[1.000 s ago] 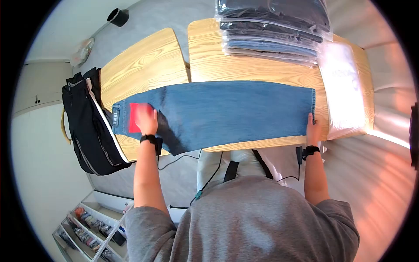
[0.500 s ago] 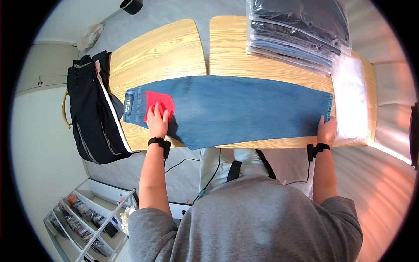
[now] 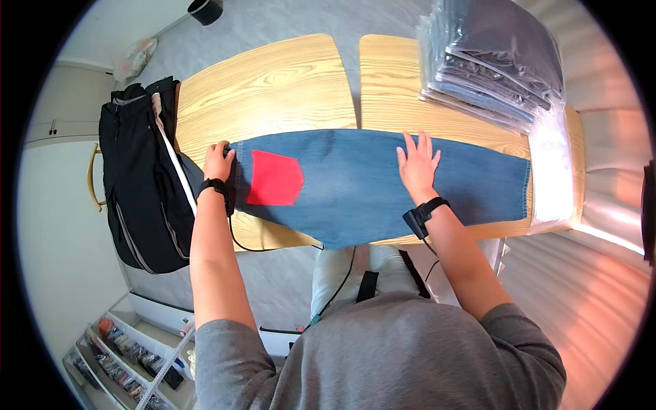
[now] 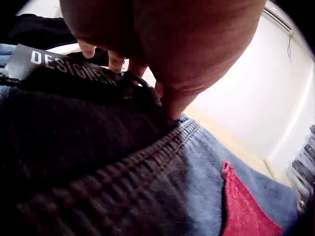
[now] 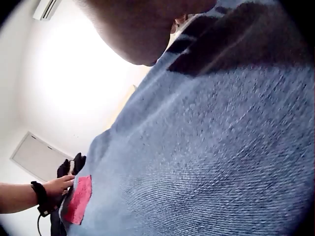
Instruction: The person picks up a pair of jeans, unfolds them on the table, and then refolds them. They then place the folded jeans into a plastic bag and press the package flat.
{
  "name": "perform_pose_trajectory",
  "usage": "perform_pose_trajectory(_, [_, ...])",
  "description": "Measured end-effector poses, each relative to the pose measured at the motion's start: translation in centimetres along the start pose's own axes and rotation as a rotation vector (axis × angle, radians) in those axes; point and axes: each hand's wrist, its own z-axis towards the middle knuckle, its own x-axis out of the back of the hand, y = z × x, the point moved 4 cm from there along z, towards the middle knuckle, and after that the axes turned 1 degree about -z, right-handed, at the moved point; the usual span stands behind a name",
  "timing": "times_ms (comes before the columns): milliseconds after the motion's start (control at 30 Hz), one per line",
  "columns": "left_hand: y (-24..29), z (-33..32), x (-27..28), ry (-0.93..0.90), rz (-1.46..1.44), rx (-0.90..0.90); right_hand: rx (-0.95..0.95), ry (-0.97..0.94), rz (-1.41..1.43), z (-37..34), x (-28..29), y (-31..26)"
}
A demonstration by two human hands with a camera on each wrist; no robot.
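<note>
In the head view, we have one pair of blue jeans (image 3: 369,184) lying lengthwise across two wooden tabletops (image 3: 266,89), with one red patch (image 3: 275,179) near its waist end. Our left hand (image 3: 217,165) grips the waistband, and our right hand (image 3: 418,171) lies open on the denim, fingers spread. Each wrist wears one black band. At our left, black clothing (image 3: 143,184) drapes by the table end, with one yellow handle (image 3: 92,178) beside it. At the far right rises one stack of bagged garments (image 3: 495,61); we cannot count its layers surely. White plastic packaging (image 3: 552,164) lies just beside the hem. Beyond the tables are one black bin (image 3: 205,10) and one clear plastic bag (image 3: 137,58); one shelf unit (image 3: 154,372) holding packets stands at lower left.

In the left wrist view, our thumb presses on the waistband seam and our fingers curl at its edge, beside one label (image 4: 74,69) lettered "DESIGNER". The palm blocks part of the waistband.

In the right wrist view, denim fills most of the view. Our right palm blocks nearly all its own fingers, and one wall unit (image 5: 47,7) hangs high behind.
</note>
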Motion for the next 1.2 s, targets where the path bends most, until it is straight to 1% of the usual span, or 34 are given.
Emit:
perform_pose_trajectory(100, [-1.5, 0.9, -0.5, -0.017, 0.018, -0.025, -0.004, -0.015, -0.040, -0.2, -2.3, 0.3])
perform_pose_trajectory(133, [-1.9, 1.0, -0.4, 0.075, -0.034, -0.103, 0.001, -0.007, -0.078, -0.3, -2.7, 0.3])
perform_pose_trajectory(300, [-3.7, 2.1, -1.3, 0.060, -0.126, -0.125, -0.006, 0.032, -0.186, -0.1, -4.3, 0.7])
perform_pose_trajectory(367, [-3.8, 2.8, -1.5, 0.023, -0.136, -0.157, 0.007, 0.060, -0.180, -0.2, -4.5, 0.9])
perform_pose_trajectory(433, [-1.3, 1.4, 1.0, 0.132, 0.043, -0.159, -0.005, 0.030, -0.194, 0.3, -4.7, 1.0])
perform_pose_trajectory(467, [-0.6, 0.4, 1.5, 0.109, 0.046, -0.164, 0.011, 0.065, -0.207, 0.6, -4.6, 1.0])
perform_pose_trajectory(500, [0.7, -0.9, 2.3, 0.254, 0.048, -0.337, 0.027, 0.097, -0.219, -0.1, -4.2, 1.0])
perform_pose_trajectory(533, [2.4, -2.5, 3.4, 0.405, 0.045, -0.507, 0.018, 0.080, -0.222, -0.7, -3.0, 0.1])
perform_pose_trajectory(567, [4.1, -4.4, 3.9, 0.412, 0.008, -0.624, 0.012, 0.119, -0.248, -0.5, -1.6, -1.2])
perform_pose_trajectory(600, [5.8, -6.4, 4.0, 0.298, -0.098, -0.667, 0.010, 0.162, -0.270, -0.5, -0.9, -2.0])
perform_pose_trajectory(633, [7.4, -8.8, 3.9, 0.183, -0.202, -0.708, 0.006, 0.156, -0.264, -0.7, -1.8, -1.7])
perform_pose_trajectory(700, [10.2, -13.5, 1.9, -0.037, -0.267, -0.825, -0.031, 0.042, -0.096, -1.0, -4.4, -0.6])
perform_pose_trajectory(767, [12.5, -17.9, -0.5, -0.197, -0.265, -0.922, -0.081, 0.028, -0.081, -1.1, -3.7, -1.2])
perform_pose_trajectory(833, [13.7, -21.0, -3.4, -0.323, -0.233, -0.958, 0.013, 0.201, 0.163, -2.3, -1.1, -2.7])
perform_pose_trajectory(867, [14.3, -21.9, -4.4, -0.313, -0.237, -0.964, 0.103, 0.231, 0.203, -3.6, 0.3, -3.7])
perform_pose_trajectory(933, [14.9, -23.3, -6.3, -0.307, -0.248, -0.979, 0.316, 0.168, 0.350, -7.6, 0.8, -4.5])
perform_pose_trajectory(967, [15.0, -23.7, -7.3, -0.269, -0.193, -0.970, 0.354, 0.096, 0.375, -9.8, 0.9, -5.1])
perform_pose_trajectory(1000, [15.1, -23.9, -8.1, -0.229, -0.137, -0.959, 0.399, -0.068, 0.448, -11.9, 0.1, -5.0])
perform_pose_trajectory(1067, [15.0, -23.8, -9.2, -0.231, -0.150, -0.950, 0.544, -0.140, 0.386, -16.1, -0.3, -5.9])
perform_pose_trajectory(1100, [15.3, -23.6, -9.1, -0.237, -0.159, -0.934, 0.540, -0.137, 0.387, -16.8, 0.0, -6.2])
perform_pose_trajectory(1133, [15.4, -23.2, -9.0, -0.237, -0.170, -0.891, 0.519, -0.181, 0.361, -17.5, 0.1, -6.5])
perform_pose_trajectory(1167, [15.5, -22.8, -8.9, -0.244, -0.162, -0.891, 0.497, -0.228, 0.338, -18.2, -0.1, -6.7])
perform_pose_trajectory(1200, [15.5, -22.3, -8.8, -0.268, -0.230, -0.852, 0.486, -0.201, 0.322, -18.6, -0.5, -6.7])
